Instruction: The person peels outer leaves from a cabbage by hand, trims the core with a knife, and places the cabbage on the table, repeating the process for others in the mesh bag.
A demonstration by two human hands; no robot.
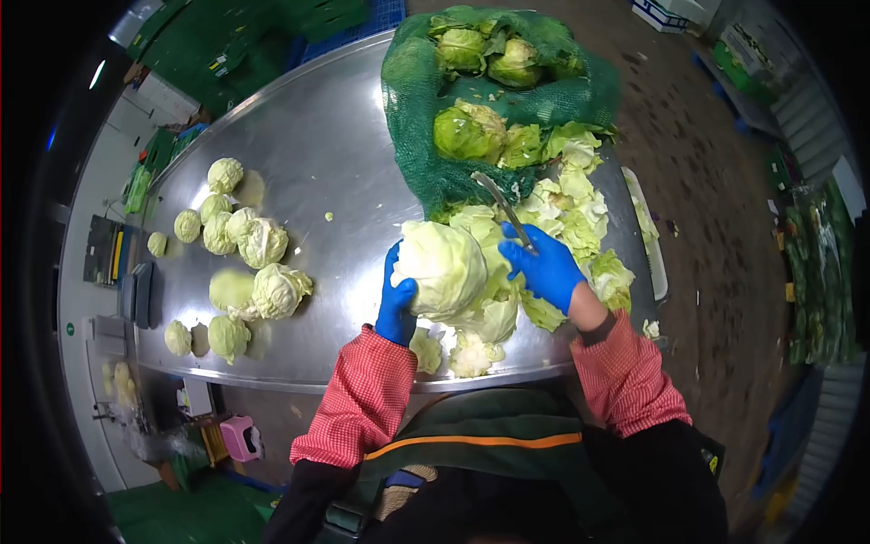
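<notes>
My left hand (pixel 395 299), in a blue glove, grips a pale green cabbage (pixel 441 270) from its left side, above the metal table (pixel 335 181). To the right of it, my right hand (pixel 544 263), also gloved in blue, is closed around a knife (pixel 504 207). The blade points up and to the left, past the cabbage's top right. Loose cabbage leaves (pixel 580 204) lie heaped beneath and beside both hands. Beyond them, a green mesh bag (pixel 412 118) lies open with several untrimmed cabbages (pixel 467 133) in it.
Several trimmed cabbages (pixel 263 243) are spread over the table's left part. Past the table's right edge stands a white tray (pixel 645 236) with leaves. A pink stool (pixel 241 438) is on the floor at lower left. Green crates (pixel 227 54) stand behind.
</notes>
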